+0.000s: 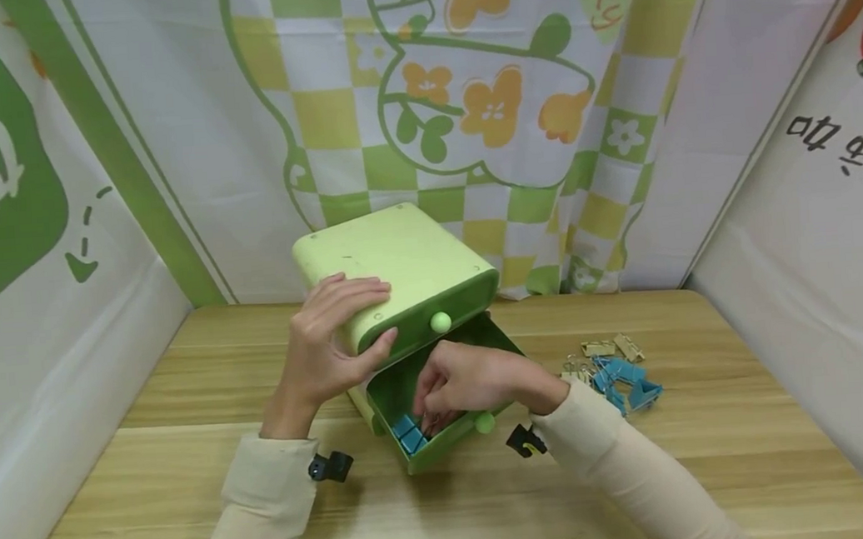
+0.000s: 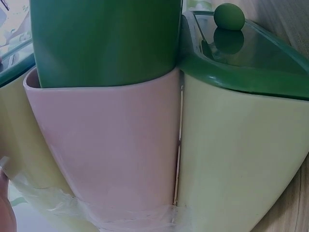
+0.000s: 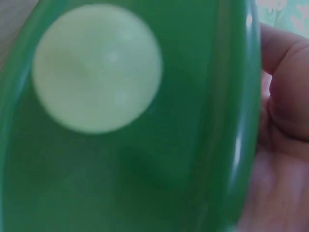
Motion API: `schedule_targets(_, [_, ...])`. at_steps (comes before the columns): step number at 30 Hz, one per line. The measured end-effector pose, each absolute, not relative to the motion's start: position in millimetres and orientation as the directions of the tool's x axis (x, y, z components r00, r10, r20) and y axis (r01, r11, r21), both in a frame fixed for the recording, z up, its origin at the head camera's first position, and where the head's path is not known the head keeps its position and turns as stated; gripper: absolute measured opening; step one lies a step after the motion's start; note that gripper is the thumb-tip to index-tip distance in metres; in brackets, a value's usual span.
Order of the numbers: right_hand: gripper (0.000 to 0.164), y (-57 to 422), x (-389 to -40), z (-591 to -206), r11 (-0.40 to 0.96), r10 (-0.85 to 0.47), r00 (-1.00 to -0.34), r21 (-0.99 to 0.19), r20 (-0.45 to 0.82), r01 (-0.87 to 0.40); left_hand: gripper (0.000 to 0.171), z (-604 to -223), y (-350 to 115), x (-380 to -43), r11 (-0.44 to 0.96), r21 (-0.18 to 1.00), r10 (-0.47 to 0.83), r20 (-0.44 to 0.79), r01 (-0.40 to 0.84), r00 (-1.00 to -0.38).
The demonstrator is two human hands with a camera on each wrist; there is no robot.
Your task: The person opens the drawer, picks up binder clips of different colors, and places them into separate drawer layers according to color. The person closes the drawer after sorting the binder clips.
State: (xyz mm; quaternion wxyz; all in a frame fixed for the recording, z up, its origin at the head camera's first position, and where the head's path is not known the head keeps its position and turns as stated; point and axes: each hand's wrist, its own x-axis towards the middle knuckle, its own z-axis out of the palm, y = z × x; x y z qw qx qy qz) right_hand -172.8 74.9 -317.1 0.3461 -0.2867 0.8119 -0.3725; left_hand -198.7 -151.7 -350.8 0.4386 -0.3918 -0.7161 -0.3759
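A pale green desktop drawer box [image 1: 400, 255] stands on the table with its lower drawer [image 1: 451, 448] pulled out. My left hand [image 1: 331, 335] grips the box's upper left corner, fingers over the top and thumb against the front. Inside the open drawer is my right hand [image 1: 465, 380], its fingers bent and pointing down, the fingertips partly hidden. Close beside them lie blue binder clips [image 1: 409, 434]. I cannot tell whether the fingers hold a clip. The left wrist view shows the box's pink section [image 2: 106, 145]. A round knob [image 3: 96, 67] fills much of the right wrist view.
On the table right of the drawer lies a loose pile of blue binder clips [image 1: 619, 377] and yellowish binder clips [image 1: 627, 348]. The upper drawer, with its round knob [image 1: 440, 322], is closed. A patterned curtain [image 1: 452, 134] hangs behind the wooden table [image 1: 206, 377].
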Motion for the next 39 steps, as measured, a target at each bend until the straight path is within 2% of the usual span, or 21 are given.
schedule_targets(6, [0.024,81.9,-177.2,-316.0,0.574,-0.732,-0.601,-0.766,-0.322,-0.289,0.037,-351.9,-151.0,-199.0,0.411,0.194,0.234,0.922,0.891,-0.309])
schedule_targets(12, [0.02,102.1,-177.0,-293.1,0.553,-0.723,-0.641,-0.772,-0.258,-0.313,0.037,-350.6,-151.1,-200.5,0.415,0.188,0.238,0.922,0.89,-0.306])
schedule_targets(17, [0.019,132.5,-173.3,-268.6,0.564,-0.695,-0.694,-0.741,-0.189,-0.364,0.037,-350.9,-151.7,-201.1,0.416,0.182,0.238,0.924,0.891,-0.3])
schedule_targets(24, [0.016,181.3,-167.8,-246.9,0.674,-0.605,-0.788,-0.601,-0.116,-0.429,0.037,-351.1,-152.2,-200.8,0.416,0.186,0.235,0.923,0.89,-0.303])
schedule_targets(31, [0.017,223.2,-165.0,-251.8,0.758,-0.539,-0.839,-0.472,-0.067,-0.45,0.037,-351.0,-151.6,-201.1,0.418,0.188,0.234,0.923,0.889,-0.306])
schedule_targets(39, [0.017,261.4,-171.8,-288.7,0.821,-0.518,-0.849,-0.34,-0.104,-0.459,0.037,-351.7,-151.0,-200.4,0.415,0.195,0.229,0.923,0.889,-0.309])
